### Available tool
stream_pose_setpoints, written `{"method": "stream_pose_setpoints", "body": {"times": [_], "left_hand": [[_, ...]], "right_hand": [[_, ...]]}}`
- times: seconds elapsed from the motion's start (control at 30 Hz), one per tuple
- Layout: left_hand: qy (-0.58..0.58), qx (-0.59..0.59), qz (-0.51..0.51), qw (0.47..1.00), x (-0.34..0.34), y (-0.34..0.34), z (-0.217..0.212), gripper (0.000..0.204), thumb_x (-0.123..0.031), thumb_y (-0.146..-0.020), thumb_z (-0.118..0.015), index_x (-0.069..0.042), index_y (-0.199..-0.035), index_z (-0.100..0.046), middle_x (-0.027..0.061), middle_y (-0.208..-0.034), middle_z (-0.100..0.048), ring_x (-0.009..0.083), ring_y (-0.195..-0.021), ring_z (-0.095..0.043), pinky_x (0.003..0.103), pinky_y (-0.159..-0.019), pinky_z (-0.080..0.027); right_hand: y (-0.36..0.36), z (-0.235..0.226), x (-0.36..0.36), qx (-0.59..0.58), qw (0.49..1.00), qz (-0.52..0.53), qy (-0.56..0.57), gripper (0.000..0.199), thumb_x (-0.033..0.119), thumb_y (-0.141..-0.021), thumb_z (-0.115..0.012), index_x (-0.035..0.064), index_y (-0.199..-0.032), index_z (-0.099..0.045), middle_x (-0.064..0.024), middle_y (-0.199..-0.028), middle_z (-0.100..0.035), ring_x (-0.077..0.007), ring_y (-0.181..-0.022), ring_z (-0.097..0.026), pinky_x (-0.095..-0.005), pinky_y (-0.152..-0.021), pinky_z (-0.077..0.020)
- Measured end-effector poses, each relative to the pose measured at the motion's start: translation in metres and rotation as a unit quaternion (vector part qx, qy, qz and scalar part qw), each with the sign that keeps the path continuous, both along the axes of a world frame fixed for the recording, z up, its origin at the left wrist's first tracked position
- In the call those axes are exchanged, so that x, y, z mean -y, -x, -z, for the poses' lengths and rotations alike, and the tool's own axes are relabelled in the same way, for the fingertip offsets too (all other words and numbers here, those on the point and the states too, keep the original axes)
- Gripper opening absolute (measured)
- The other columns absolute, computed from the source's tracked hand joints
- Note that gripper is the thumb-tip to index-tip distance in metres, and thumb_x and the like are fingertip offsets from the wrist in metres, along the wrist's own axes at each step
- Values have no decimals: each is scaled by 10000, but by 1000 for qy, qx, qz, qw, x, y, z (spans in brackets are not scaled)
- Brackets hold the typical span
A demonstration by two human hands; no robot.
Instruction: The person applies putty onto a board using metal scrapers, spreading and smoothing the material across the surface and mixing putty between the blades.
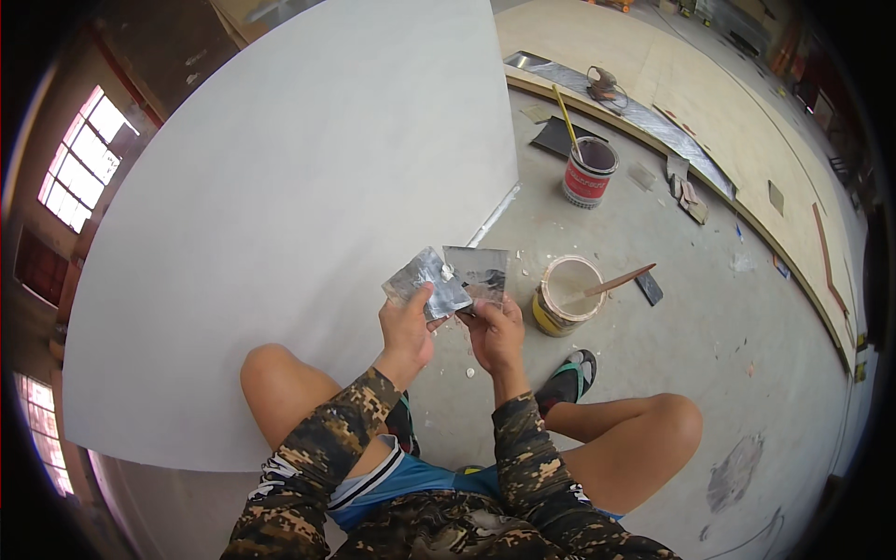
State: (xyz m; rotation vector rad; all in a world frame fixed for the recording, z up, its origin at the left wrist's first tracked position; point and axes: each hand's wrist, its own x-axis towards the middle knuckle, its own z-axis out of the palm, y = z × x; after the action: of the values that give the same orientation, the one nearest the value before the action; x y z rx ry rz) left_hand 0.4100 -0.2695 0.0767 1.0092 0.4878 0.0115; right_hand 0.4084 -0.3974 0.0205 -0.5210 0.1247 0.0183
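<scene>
My left hand (407, 329) holds a thin metal scraper blade (425, 282), tilted, its surface smeared with grey-white filler. My right hand (495, 332) grips a second flat metal blade (478, 272), held upright just to the right, and the two blades overlap at their inner edges. Both hands are raised in front of my bent knees as I squat. A large white board (280, 215) stands just behind and to the left of the hands.
A yellow bucket of white filler (567, 297) with a wooden stick (620, 280) in it sits on the concrete floor right of my hands. Farther back stands a red paint can (589, 172) with a yellow stick. Scraps and a metal strip lie along plywood sheets at the right.
</scene>
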Motion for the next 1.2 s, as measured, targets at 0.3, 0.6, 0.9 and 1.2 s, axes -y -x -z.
{"method": "stream_pose_setpoints", "body": {"times": [0.3,0.6,0.9,1.2], "left_hand": [[-40,62,-2,997,-7,-4,3,297,-24,-884,-646,10,-1163,-548,112,-1068,-647,224,-894,-685,385,-723,-610],[-107,128,5,986,-14,-4,14,200,-36,-879,-666,-5,-1073,-632,86,-988,-680,141,-853,-656,297,-682,-548],[-439,127,135,879,-15,4,-9,143,-97,-848,-677,34,-904,-688,76,-791,-718,120,-696,-643,304,-664,-518],[-438,156,120,877,-6,1,-7,151,-95,-860,-678,34,-939,-683,76,-807,-717,104,-725,-643,292,-669,-516]], "right_hand": [[6,-20,-10,10,970,30,243,367,115,-987,-558,-30,-1303,-438,-125,-1211,-591,-181,-1069,-605,-340,-891,-546],[7,-17,-14,64,935,80,340,178,89,-934,-640,-65,-1020,-621,-91,-921,-690,-151,-808,-658,-288,-724,-554],[8,2,18,42,862,-157,480,243,136,-900,-667,-62,-1035,-622,-102,-900,-693,-173,-773,-670,-326,-651,-549],[11,-8,13,19,922,-18,385,369,106,-862,-720,-46,-1155,-555,-56,-980,-679,-178,-739,-669,-302,-624,-539]]}}
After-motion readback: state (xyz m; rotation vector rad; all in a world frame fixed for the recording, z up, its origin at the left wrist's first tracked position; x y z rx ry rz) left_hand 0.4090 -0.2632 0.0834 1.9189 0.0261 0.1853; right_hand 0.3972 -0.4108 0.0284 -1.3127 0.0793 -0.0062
